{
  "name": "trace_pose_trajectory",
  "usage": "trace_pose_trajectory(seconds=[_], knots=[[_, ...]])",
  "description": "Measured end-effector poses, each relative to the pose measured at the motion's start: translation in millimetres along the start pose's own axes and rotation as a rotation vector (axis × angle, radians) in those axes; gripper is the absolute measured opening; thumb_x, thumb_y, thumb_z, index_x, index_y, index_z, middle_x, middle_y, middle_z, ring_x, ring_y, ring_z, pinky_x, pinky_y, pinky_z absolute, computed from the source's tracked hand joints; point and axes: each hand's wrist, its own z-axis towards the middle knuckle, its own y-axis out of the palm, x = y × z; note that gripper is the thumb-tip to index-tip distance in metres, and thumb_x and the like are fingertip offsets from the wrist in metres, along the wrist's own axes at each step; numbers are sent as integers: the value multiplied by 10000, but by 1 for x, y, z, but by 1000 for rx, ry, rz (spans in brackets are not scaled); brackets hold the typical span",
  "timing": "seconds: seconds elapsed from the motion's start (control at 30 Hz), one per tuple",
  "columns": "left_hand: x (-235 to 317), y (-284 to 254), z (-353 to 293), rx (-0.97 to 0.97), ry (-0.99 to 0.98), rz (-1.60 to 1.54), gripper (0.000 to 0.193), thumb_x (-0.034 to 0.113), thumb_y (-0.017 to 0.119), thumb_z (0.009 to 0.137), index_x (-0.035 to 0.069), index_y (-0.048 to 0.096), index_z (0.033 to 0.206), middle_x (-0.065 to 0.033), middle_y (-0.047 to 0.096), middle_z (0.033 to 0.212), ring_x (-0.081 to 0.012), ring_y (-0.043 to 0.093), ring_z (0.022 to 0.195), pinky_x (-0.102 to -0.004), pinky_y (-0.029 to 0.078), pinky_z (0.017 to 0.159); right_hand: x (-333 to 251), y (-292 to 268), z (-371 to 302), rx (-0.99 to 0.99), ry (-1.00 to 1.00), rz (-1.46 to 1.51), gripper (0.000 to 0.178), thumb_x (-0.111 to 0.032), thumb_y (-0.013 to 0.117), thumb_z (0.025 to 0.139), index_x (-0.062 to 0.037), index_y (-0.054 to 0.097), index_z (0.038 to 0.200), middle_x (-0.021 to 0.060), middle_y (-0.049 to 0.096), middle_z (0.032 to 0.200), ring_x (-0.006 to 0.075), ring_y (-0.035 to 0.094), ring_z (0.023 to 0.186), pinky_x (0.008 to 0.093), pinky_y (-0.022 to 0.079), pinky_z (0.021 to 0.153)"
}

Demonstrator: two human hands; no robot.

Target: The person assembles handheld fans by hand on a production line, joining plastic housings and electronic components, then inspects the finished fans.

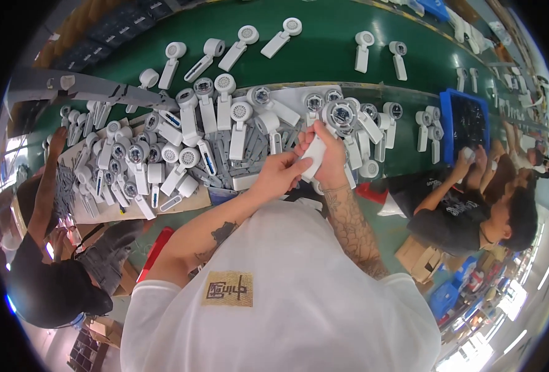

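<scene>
Right hand is wrapped round a white fan handle, left hand clamped on its lower end; handle sits tilted just beyond the white shirt, can't tell if the round head above belongs to it. White fans and grey strips mostly left, green surface beyond, blue tray right
</scene>
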Motion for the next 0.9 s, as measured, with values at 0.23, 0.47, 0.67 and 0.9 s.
trace_pose_trajectory(seconds=[0.23,0.47,0.67,0.9], knots=[[-2,3,22,-16,10,-61,382,375,672,895,33,616,734,4,514,573,-67,452,494,-248,358,442,-9,9,0,163,-28,20,162,-207,610,921,-52,572,894,52,557,692,193,574,623,362,501,576],[10,11,36,-71,-24,-237,336,338,682,893,38,601,765,-3,525,608,-93,484,484,-250,366,434,-15,-3,15,187,-131,-172,166,-197,643,898,-54,569,857,51,559,670,174,559,566,312,481,510],[18,-20,79,-327,42,191,404,398,648,899,-2,631,951,-61,635,793,-165,617,732,-317,501,646,-32,-32,39,132,-75,-54,251,-306,633,908,-71,567,849,50,548,664,182,556,582,330,475,535],[-20,-61,145,362,904,1775,532,484,558,892,41,613,1181,-117,617,1174,-282,494,1218,-555,236,1116,-40,-26,87,12,-47,-40,280,-362,603,929,-103,556,833,35,522,626,183,540,584,341,468,554]])
